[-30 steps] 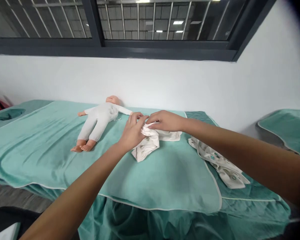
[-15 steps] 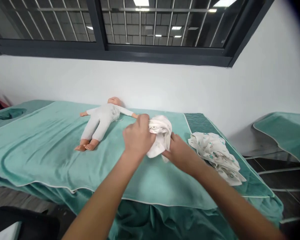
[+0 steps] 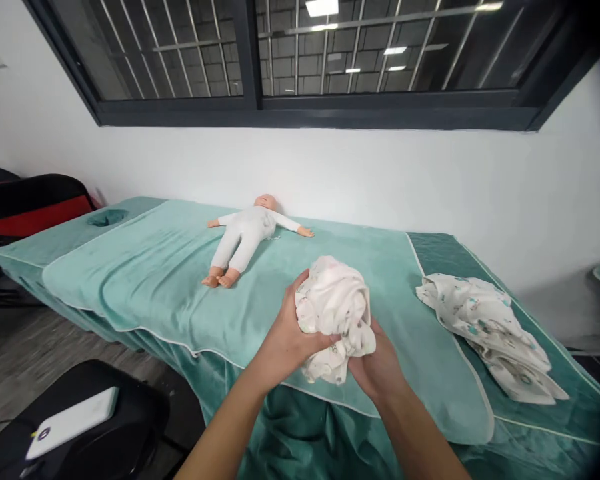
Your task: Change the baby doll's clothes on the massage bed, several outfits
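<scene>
Between my two hands is a bunched white cloth [image 3: 335, 307] with a small faint print, held above the near side of the bed. My left hand [image 3: 293, 333] grips it from the left, thumb across its front. From the lower right, my right hand [image 3: 377, 363] clasps it, with most of its fingers hidden behind the fabric. Farther back, a baby doll [image 3: 247, 233] in a white suit lies face up, arms spread, feet towards me. To the right of my hands, a crumpled white cloth with green print [image 3: 485, 327] rests on the bed.
A green sheet [image 3: 145, 267] covers the bed, which has a face hole [image 3: 107, 217] at its left end. A black stool [image 3: 125, 427] at lower left carries a white power bank or phone [image 3: 75, 420]. A black and red chair [image 3: 40, 207] stands at far left.
The cloth in my hands has come lower and closer and is now a rounder, fuller bundle. The camera view has swung left, bringing the chair and stool further into sight.
</scene>
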`<state>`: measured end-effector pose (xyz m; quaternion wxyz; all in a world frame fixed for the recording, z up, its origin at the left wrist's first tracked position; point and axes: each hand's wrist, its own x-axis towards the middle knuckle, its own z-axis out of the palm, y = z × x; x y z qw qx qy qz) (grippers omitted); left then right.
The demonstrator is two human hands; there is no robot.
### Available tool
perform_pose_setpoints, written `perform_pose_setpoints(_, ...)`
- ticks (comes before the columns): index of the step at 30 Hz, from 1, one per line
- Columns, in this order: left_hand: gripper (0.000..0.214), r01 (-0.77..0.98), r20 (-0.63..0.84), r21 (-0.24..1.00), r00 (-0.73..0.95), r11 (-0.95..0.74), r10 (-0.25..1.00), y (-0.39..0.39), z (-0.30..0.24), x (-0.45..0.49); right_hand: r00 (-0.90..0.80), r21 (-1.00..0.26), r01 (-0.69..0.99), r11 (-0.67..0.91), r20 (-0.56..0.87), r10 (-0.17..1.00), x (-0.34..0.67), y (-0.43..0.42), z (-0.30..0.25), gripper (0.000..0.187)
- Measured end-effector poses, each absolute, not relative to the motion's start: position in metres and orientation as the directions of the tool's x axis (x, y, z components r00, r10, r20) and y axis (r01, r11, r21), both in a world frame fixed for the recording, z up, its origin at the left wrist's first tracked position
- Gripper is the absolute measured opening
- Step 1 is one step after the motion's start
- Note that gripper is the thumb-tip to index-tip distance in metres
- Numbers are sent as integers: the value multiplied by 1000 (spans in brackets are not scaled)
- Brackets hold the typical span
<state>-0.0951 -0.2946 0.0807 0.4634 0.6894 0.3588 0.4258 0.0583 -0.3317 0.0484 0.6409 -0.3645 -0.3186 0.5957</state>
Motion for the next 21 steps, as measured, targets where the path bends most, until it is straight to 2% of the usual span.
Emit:
perform_pose_setpoints(4, 78, 70, 169, 978, 305, -199, 937, -311, 73, -101, 5, -871, -491, -29, -36, 999, 58, -346, 42, 69)
perform_pose_setpoints(6, 68, 74, 148, 982, 262, -173, 954, -317, 66, -102, -26, -914, -403, -36, -28, 999, 62, -353, 35, 66)
perform_pose_setpoints(11, 62, 118, 106, 985, 170, -127, 980, -325, 44, -110, -87, -992, -123, -5, 5, 996, 76, -372, 21, 55)
perform_pose_setpoints(15, 62, 261, 186, 955, -154, -142, 970, -315, 13, -153, -79, -997, 76, -15, -21, 997, 93, -403, -12, 44)
perform_pose_setpoints(18, 66, 345, 220, 936, -427, -66, 877, -306, -18, -216, -53, -991, 106, -85, -91, 994, 98, -436, -61, 44)
perform_pose_setpoints(20, 67, 375, 197, 926, -577, 42, 793, -309, -36, -272, -140, -977, 152, -148, -169, 976, 91, -459, -100, 43)
perform_pose_setpoints(21, 66, 394, 176, 912, -625, 112, 761, -315, -43, -302, -218, -959, 240, -149, -203, 955, 85, -468, -118, 37)
